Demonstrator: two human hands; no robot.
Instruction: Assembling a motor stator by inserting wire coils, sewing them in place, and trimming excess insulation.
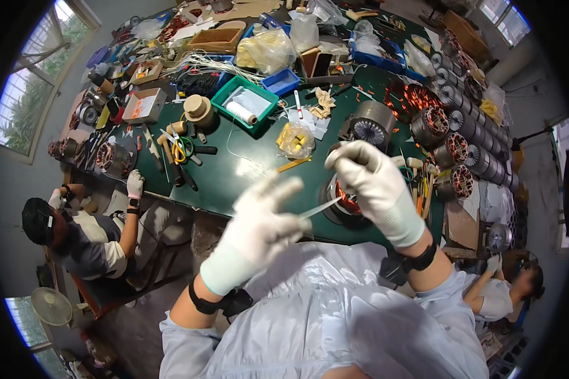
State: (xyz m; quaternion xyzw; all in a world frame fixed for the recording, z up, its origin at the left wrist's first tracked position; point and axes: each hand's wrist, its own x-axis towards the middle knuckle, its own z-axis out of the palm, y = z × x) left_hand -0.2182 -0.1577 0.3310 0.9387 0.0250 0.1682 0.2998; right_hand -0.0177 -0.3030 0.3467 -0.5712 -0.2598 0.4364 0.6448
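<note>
My left hand (pixel 257 221), in a white knitted glove, is blurred by motion, with some fingers stretched forward. A thin white strip (pixel 323 207) runs from its thumb side towards a motor stator (pixel 346 201) with orange windings; the strip seems held there. My right hand (pixel 373 183), also gloved, is raised over the stator and partly hides it. Its thumb and fingers are pinched together, and whatever lies between them is too small to make out. From a white thread spool (pixel 241 112) in a green tray (pixel 220 100), a loose thread trails across the table towards my left hand.
Scissors (pixel 182 150) and hand tools lie left on the green table (pixel 234 183). A metal stator (pixel 371 123) stands beyond my right hand; wound stators (pixel 431 124) line the right edge. A person (pixel 101 240) sits left, another (pixel 502 287) right.
</note>
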